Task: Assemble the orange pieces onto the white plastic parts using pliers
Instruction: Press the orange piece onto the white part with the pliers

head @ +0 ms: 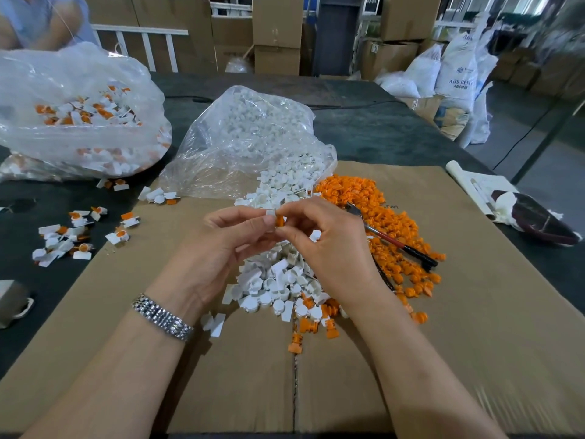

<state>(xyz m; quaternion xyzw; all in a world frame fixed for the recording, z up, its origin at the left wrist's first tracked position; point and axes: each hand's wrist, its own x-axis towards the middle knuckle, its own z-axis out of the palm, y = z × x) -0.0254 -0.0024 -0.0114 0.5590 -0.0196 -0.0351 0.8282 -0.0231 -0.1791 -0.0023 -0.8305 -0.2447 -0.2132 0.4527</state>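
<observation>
Two hands meet above the white parts pile (278, 280): the left hand (231, 239) pinches a white part (270, 213), the right hand (323, 239) pinches an orange piece (279, 221) against it. Pliers (392, 239) lie on the orange heap (373, 217), a clear bag (240, 144) behind.
</observation>
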